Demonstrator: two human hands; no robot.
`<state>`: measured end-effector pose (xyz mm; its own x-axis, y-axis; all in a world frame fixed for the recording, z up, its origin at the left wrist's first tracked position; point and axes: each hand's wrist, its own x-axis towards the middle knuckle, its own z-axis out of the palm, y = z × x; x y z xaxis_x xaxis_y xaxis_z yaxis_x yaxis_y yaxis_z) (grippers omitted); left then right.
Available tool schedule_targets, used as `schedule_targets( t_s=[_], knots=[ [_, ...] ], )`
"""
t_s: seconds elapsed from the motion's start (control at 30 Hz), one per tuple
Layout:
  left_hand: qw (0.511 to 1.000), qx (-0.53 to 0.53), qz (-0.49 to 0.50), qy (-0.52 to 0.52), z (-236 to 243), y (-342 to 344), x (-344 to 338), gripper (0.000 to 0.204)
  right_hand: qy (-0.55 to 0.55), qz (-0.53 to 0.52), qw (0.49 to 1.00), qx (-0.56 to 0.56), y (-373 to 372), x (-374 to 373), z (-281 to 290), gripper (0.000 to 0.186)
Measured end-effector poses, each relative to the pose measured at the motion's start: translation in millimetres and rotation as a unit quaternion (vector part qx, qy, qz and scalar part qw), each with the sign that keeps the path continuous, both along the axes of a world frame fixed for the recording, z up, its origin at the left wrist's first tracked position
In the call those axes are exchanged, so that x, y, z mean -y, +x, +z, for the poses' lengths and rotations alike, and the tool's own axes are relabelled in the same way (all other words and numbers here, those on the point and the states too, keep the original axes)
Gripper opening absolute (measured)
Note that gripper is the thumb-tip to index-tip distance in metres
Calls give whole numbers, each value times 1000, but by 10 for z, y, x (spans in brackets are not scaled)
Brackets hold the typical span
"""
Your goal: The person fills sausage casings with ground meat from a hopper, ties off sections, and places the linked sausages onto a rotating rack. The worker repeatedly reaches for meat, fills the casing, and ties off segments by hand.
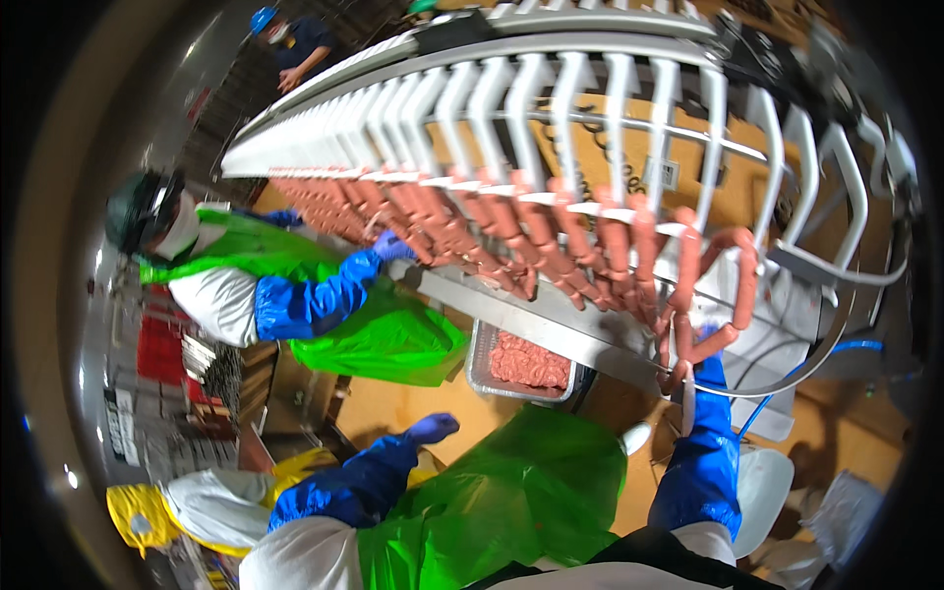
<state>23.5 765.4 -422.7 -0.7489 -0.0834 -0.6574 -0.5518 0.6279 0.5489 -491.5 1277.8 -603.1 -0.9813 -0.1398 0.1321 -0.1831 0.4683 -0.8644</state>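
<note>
My left hand, in a purple glove, is held out above the floor with fingers loosely extended and holding nothing. My right hand is raised at the lowest loops of a pink sausage chain on the right; the sausages largely hide its fingers, so its grip is unclear. Many sausage chains hang in rows from the white hooks of a long curved rack, above a steel ledge. A metal tray of pink ground meat sits below the ledge, between my hands.
A co-worker in a green apron stands left, a gloved hand at the sausages. Another person in yellow and white is at lower left, and one in a blue helmet beyond the rack. A blue hose and pale plastic are at right.
</note>
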Motion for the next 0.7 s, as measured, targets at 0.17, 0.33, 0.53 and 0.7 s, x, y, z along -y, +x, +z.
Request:
schedule_targets(
  t_s=[0.17,0.33,0.53,0.7],
  knots=[
    [998,5,38,45,-144,-507,82,27,-601,177,686,369,1699,-688,-316,41],
    [1000,3,-17,13,56,-691,168,31,-470,-152,789,365,2683,633,1191,23],
    [993,-66,-102,12,168,-1291,170,28,-437,112,808,379,2910,2171,980,25],
    [974,-107,-189,59,176,-1476,-119,22,52,45,953,294,2946,2670,1473,70]
  ],
)
